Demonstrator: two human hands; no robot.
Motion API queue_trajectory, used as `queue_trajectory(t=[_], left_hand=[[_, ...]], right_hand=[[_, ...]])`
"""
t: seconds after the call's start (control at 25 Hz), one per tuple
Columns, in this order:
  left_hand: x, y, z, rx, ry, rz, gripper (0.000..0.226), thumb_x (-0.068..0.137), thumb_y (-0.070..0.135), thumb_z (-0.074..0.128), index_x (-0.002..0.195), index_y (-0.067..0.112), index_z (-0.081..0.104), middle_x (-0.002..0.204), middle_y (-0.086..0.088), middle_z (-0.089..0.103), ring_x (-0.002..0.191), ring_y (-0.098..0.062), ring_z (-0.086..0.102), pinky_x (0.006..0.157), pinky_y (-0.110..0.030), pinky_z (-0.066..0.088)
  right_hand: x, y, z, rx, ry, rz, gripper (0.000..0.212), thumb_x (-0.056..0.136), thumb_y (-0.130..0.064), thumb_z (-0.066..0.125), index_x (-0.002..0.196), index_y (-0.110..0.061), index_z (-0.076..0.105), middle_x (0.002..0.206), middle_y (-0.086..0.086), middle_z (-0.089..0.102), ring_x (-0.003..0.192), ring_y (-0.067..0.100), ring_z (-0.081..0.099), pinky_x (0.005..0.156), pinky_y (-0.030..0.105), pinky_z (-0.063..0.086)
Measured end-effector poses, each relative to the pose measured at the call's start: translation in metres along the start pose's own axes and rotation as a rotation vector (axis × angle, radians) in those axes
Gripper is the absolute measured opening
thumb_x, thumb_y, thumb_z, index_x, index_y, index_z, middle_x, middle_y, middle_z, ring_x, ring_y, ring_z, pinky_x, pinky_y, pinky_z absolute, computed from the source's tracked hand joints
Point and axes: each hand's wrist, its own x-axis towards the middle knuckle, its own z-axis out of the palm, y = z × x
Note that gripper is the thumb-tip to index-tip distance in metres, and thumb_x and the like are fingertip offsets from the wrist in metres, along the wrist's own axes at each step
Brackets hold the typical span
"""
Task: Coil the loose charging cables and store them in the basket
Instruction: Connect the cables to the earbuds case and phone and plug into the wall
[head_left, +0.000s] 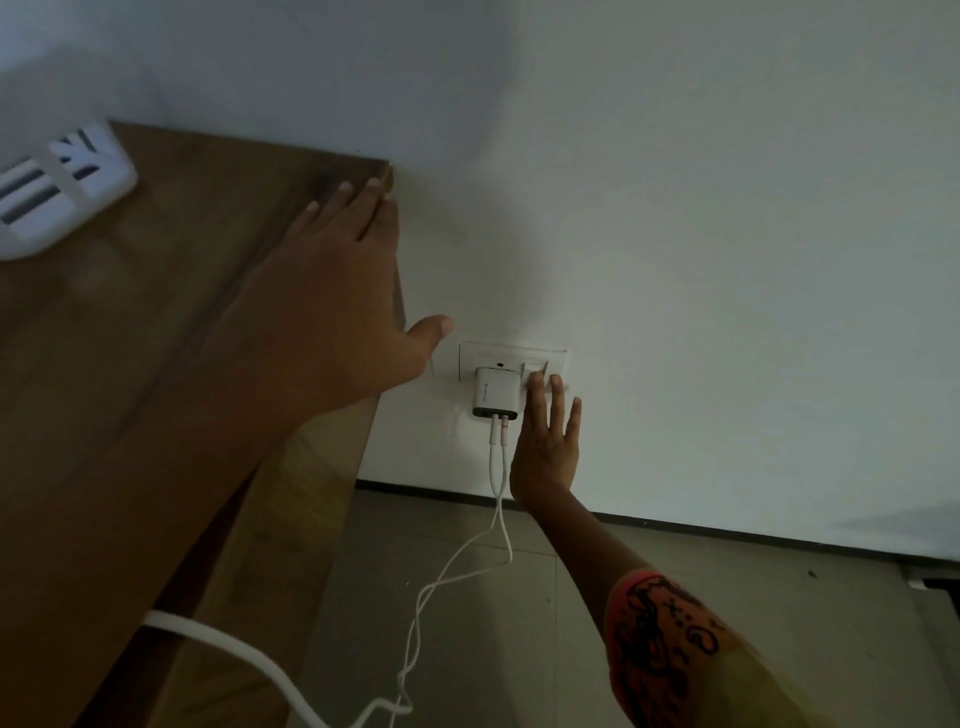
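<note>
Head view: I log left hand (332, 291) splayed flat on bench (156, 322) edge, right hand (545, 452), fingers straight, at wall switch (535, 369) beside white charger (496, 389) holding two plugged cables (497, 478).

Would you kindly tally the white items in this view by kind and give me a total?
Thin charging cables plugged into the charger: 2
Thick cable: 1
Charger: 1
Basket: 1
Socket plate: 1
Total: 6
</note>
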Motion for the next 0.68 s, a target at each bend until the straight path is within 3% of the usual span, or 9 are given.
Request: queue_trajectory(t=[0.16, 0.36, 0.48, 0.68], left_hand=[[0.001, 0.005, -0.006, -0.029, -0.026, -0.036, 0.095, 0.071, 0.054, 0.043, 0.143, -0.003, 0.019, 0.154, -0.018, 0.016, 0.143, -0.03, 0.012, 0.112, -0.032, 0.003], [-0.002, 0.006, -0.004, -0.083, 0.001, -0.091, 0.081, 0.083, 0.033, 0.062, 0.141, -0.006, 0.022, 0.151, -0.023, 0.021, 0.142, -0.034, 0.016, 0.115, -0.04, 0.008], [-0.009, 0.009, -0.009, -0.084, 0.021, -0.169, 0.079, 0.079, 0.034, 0.057, 0.139, -0.009, 0.027, 0.148, -0.025, 0.027, 0.14, -0.037, 0.02, 0.114, -0.047, 0.012], [-0.035, 0.031, -0.03, -0.138, -0.085, -0.276, 0.075, 0.085, 0.031, 0.056, 0.143, -0.002, 0.021, 0.153, -0.018, 0.02, 0.143, -0.03, 0.013, 0.115, -0.042, 0.007]], right_hand=[[-0.01, 0.016, -0.006, -0.031, 0.057, -0.093, 0.091, 0.082, -0.009, 0.054, 0.145, -0.006, -0.012, 0.134, 0.012, -0.054, 0.124, 0.03, -0.049, 0.103, 0.05, -0.027], [-0.029, 0.03, -0.027, 0.034, 0.14, -0.184, 0.106, 0.067, -0.01, 0.066, 0.145, -0.005, -0.006, 0.153, 0.013, -0.018, 0.143, 0.029, -0.008, 0.115, 0.049, -0.009], [-0.051, 0.032, -0.055, 0.143, 0.175, -0.226, 0.109, 0.064, -0.005, 0.066, 0.146, -0.008, -0.006, 0.154, 0.011, -0.019, 0.143, 0.029, -0.006, 0.113, 0.046, -0.009], [-0.089, 0.028, -0.133, 0.287, 0.223, -0.286, 0.1, 0.064, -0.012, 0.072, 0.145, -0.006, 0.014, 0.154, 0.018, 0.014, 0.143, 0.033, 0.004, 0.117, 0.048, 0.005]])
